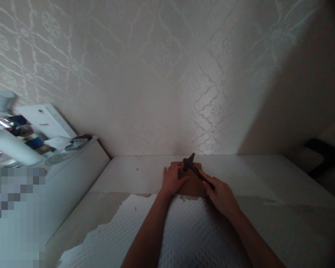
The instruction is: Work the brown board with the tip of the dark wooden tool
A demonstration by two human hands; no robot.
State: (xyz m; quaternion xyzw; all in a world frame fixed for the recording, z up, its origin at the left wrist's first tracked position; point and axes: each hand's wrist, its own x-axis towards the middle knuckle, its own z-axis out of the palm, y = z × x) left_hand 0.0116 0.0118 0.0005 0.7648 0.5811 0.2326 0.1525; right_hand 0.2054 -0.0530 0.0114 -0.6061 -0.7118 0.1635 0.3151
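At the far left of the frame a white cabinet (72, 175) carries a clutter of bottles and tubes (13, 137); their labels are too blurred to read, and a pixelated patch covers the lower left corner. Moving toward the centre, a pale table (134, 175) runs up to a patterned wallpaper wall (167, 74), with a white textured sheet (184, 230) spread over its near part. Just left of centre the left hand (171, 180) lies flat, fingers spread, pressing on a brown flat piece (194, 184), seemingly to keep it from sliding. Just right of that, the right hand (219, 195) is closed round the handle of a dark tool (194, 168), its tip angled up and left over the piece near the wall edge, held like a pen for close work. No writing can be read anywhere.
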